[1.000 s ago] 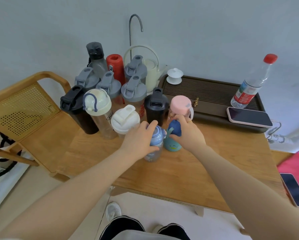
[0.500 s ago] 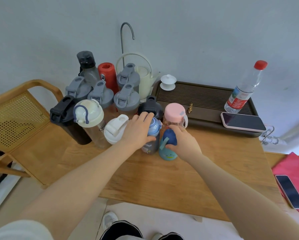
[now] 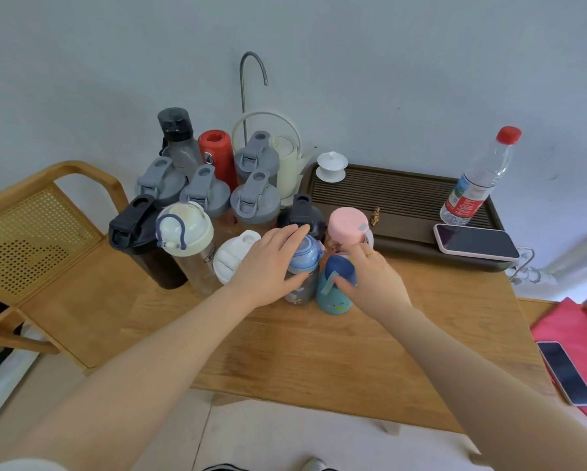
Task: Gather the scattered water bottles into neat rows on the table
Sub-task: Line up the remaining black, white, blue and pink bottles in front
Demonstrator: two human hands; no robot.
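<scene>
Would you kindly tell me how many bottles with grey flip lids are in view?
4, all in the cluster's back rows: far left, middle, front right, and back right beside the cream kettle. None seems hidden, though the cluster is crowded.

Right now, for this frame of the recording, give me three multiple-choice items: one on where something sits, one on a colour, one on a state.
1. Where does the phone with the pink case lie?
A. on the dark tray
B. on the chair
C. among the bottles

2. What colour is the cap of the clear plastic bottle on the tray?
A. blue
B. red
C. white

3. What is the left hand doing?
A. resting flat on the table
B. hanging idle
C. holding a blue-lidded bottle

Answers: 1 A, the phone lies on the tray at its near right corner. 2 B, the plastic bottle has a red cap. 3 C, the left hand curls round the blue-lidded bottle.
</scene>
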